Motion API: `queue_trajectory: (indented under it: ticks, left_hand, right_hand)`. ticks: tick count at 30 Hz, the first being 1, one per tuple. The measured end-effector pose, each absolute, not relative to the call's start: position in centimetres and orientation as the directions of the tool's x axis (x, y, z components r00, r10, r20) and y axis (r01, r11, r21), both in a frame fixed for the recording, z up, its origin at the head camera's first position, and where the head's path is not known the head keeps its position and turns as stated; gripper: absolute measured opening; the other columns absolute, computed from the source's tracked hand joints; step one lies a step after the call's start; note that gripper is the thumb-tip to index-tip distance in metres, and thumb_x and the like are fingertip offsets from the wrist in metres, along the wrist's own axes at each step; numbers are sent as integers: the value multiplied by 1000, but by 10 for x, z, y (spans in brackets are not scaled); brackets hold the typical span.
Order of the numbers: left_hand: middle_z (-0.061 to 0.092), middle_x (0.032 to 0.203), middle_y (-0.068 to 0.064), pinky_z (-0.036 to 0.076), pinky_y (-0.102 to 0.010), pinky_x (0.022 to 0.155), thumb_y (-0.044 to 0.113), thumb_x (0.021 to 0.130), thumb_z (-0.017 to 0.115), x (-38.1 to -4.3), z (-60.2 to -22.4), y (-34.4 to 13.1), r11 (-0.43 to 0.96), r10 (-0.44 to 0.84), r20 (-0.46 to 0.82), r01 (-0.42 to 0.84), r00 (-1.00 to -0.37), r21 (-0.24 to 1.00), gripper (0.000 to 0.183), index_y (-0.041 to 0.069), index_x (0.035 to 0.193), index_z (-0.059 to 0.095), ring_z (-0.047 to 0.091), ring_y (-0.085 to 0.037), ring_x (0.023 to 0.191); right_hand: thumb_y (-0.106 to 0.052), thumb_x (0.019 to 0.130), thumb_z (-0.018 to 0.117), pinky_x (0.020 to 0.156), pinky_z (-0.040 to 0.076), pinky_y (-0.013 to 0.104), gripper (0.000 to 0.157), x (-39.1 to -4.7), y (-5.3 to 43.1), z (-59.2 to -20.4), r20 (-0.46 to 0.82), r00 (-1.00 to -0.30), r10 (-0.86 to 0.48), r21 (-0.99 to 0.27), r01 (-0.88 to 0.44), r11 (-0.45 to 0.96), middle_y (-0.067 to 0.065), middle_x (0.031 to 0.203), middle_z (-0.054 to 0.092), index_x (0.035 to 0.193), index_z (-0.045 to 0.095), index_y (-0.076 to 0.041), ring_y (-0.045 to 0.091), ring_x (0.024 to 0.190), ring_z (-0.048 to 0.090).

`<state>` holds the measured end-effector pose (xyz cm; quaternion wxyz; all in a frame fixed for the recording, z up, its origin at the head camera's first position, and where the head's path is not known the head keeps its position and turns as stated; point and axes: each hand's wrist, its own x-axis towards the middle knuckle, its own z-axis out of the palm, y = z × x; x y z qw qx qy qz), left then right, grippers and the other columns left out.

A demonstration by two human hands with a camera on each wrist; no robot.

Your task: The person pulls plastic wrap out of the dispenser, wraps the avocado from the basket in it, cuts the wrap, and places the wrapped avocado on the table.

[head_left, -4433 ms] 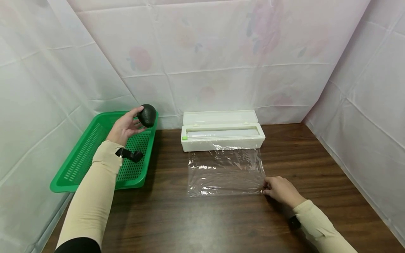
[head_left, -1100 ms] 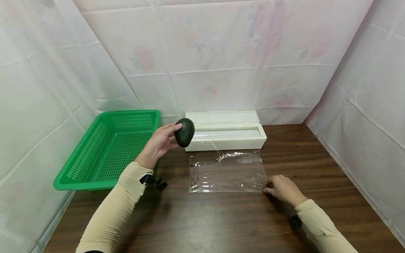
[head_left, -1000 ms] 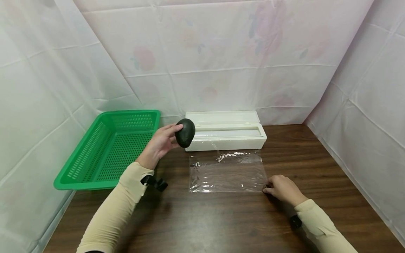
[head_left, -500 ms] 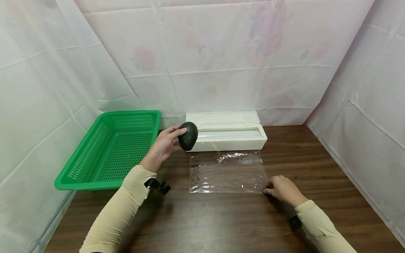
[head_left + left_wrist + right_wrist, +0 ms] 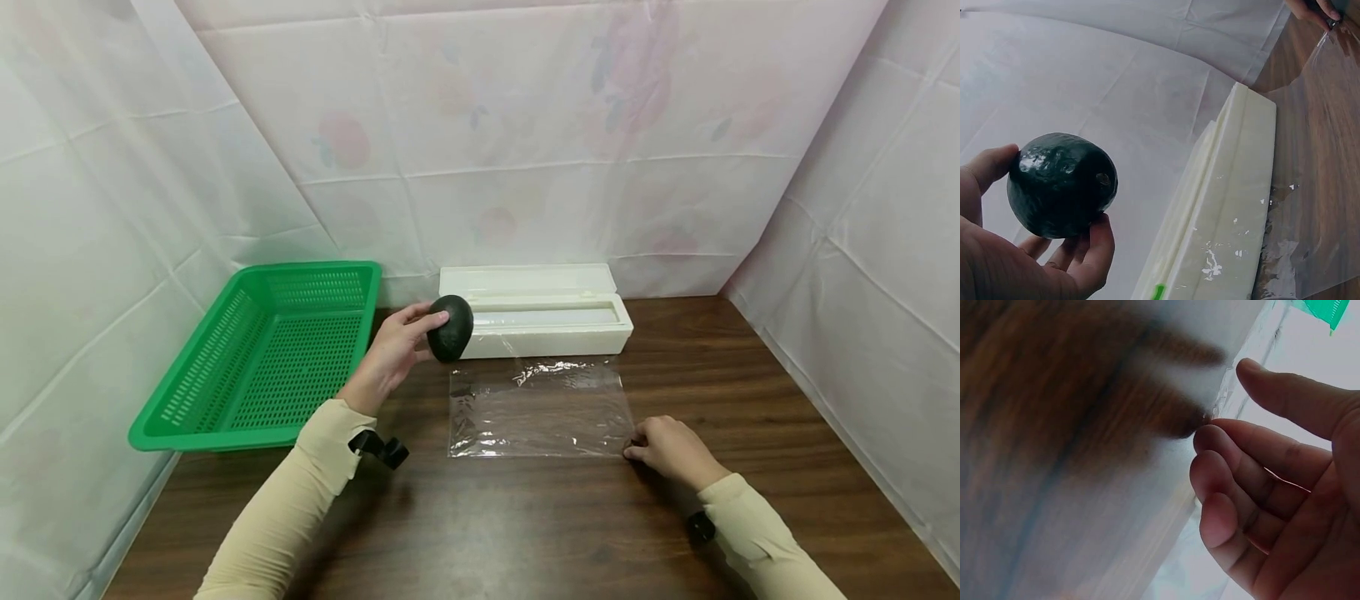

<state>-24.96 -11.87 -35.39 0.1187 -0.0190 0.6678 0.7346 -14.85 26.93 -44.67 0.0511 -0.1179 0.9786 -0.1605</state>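
Brown wood-grain table — green basket, white box, clear film.

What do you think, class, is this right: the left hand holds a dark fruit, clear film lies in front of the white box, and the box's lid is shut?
Not quite: the head view shows the lid open, tipped back behind the white box. The left hand holds a dark fruit, and clear film lies in front of the box.

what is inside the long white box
In the head view, a pale roll lies in the long white box. The dark fruit hides the roll's left end, and the box covers its underside.
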Motion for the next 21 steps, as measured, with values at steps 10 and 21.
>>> queue_trajectory:
  ticks: [10, 21]
  left_hand:
    - [36, 148, -13, 53, -41, 90, 22, 94, 63, -246, -360, -114, -46, 138, -191, -199, -972, 979, 60, 7, 147, 40, 51, -29, 121]
    - [37, 145, -12, 55, -41, 88, 20, 93, 64, -245, -362, -110, -73, 107, -173, -181, -979, 981, 58, 7, 145, 42, 51, -31, 125]
  right_hand:
    - [-18, 83, 75, 55, 31, 28, 26, -148, 269, -447, -75, -967, -242, -328, -205, 922, -6, 59, 47, 63, 58, -15, 11, 56, 40]
    - [-20, 83, 75, 56, 32, 28, 26, -147, 267, -447, -74, -969, -238, -313, -204, 928, -5, 61, 47, 64, 57, -15, 12, 58, 40]
